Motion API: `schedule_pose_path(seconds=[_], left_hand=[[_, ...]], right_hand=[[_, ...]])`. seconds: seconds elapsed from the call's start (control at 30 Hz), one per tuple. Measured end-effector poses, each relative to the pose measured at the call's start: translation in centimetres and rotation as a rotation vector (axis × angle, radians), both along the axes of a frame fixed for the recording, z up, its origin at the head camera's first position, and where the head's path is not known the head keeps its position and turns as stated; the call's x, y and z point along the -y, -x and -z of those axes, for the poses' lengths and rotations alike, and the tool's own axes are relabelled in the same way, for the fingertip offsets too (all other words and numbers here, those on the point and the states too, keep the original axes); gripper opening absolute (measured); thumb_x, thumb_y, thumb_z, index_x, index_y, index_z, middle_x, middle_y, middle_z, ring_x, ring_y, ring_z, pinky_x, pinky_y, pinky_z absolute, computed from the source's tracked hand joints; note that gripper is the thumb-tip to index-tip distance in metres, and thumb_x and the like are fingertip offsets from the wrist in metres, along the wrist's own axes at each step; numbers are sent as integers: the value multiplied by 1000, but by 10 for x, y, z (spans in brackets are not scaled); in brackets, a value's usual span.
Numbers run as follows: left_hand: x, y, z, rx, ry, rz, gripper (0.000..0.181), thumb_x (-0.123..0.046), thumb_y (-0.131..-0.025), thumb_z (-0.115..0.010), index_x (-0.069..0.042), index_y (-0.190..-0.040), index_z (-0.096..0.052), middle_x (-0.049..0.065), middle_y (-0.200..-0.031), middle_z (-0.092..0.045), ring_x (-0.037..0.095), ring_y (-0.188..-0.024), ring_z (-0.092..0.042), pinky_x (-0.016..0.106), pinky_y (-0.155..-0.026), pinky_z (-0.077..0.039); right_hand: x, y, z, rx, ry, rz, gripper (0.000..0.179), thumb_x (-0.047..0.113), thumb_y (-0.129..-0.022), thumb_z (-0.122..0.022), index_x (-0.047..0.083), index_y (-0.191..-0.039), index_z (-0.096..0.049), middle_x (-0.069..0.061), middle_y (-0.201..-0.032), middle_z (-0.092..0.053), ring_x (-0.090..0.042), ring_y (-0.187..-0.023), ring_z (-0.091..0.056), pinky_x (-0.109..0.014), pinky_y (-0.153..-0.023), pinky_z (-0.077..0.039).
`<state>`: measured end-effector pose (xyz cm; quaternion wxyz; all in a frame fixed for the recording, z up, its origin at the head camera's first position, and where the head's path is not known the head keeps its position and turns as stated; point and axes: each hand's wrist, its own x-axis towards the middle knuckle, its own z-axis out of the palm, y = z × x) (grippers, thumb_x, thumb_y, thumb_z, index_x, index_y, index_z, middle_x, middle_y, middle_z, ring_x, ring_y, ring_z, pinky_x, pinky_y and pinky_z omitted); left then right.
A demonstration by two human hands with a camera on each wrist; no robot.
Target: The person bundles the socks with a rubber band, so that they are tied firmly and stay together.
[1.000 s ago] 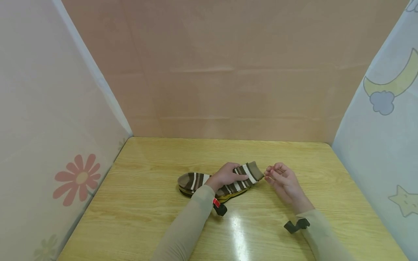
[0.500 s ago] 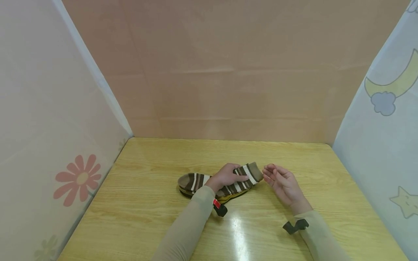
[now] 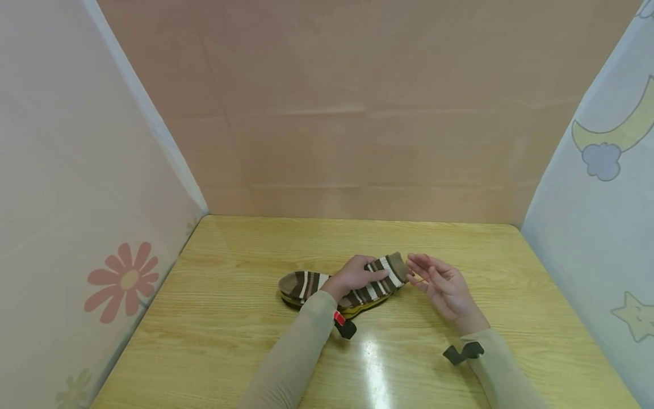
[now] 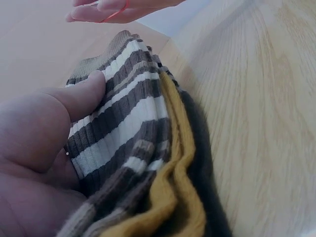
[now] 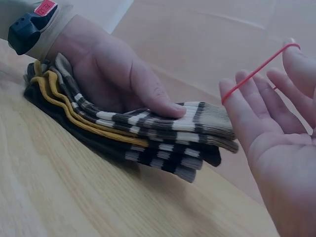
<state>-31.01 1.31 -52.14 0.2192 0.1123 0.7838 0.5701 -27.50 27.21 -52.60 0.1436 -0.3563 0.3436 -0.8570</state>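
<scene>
A stack of socks (image 3: 309, 284) lies on the table, with a brown-and-white striped pair on top, then mustard yellow and black layers (image 5: 94, 126). My left hand (image 3: 354, 275) grips the stack near the leg part, thumb across the striped ribbing, its other fingers largely hidden. The tan cuffs (image 5: 215, 121) point to the right, raised off the table in the right wrist view. Beside them is my right hand (image 3: 447, 288), fingers and thumb spread. A thin red rubber band (image 5: 259, 71) is looped over these fingers and stretched taut, right at the cuff ends.
The wooden table (image 3: 230, 352) meets a plain tan backdrop (image 3: 357, 142) behind. White printed cloths stand on both sides, one with a flower (image 3: 125, 278), the other with a moon (image 3: 610, 133). Both wrists wear black straps (image 3: 464, 353).
My right hand has shifted slightly left to the sock cuffs, and its fingers have spread apart, stretching the rubber band wider. The left hand and the socks stay almost in place.
</scene>
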Motion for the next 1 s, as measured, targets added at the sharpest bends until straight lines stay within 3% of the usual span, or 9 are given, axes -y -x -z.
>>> schedule_pose_path(seconds=[0.13, 0.43, 0.57, 1.0], left_hand=[[0, 0, -1, 20, -32, -2, 26, -39, -100, -74, -19, -116, -73, 2, -96, -72, 17, -79, -68, 32, -71, -57], [1, 0, -5, 49, -68, 0, 37, -40, -99, -75, -25, -132, -68, 0, -108, -69, 18, -87, -67, 35, -77, -55], [2, 0, -4, 51, -80, 8, 36, -40, -99, -75, -25, -131, -68, 1, -109, -69, 19, -86, -67, 35, -77, -56], [6, 3, -3, 64, -141, 28, 36, -39, -99, -75, -23, -131, -69, 2, -105, -71, 17, -83, -69, 33, -73, -58]], right_hand=[[-6, 2, -4, -42, -21, 18, 44, -6, -112, -29, -13, -155, -35, -22, -158, -49, -34, -147, -48, -51, -114, -45], [-19, 1, -13, 36, -153, 170, 55, -8, -110, -35, 1, -164, -28, -21, -159, -45, -39, -147, -46, -51, -110, -49], [-21, 4, -10, 24, -224, 210, 58, -12, -108, -34, -1, -164, -22, -23, -159, -43, -36, -145, -49, -50, -107, -51], [-13, 14, 7, 53, -476, 184, 64, -6, -108, -45, 7, -164, -17, -22, -161, -34, -22, -133, -58, -50, -101, -55]])
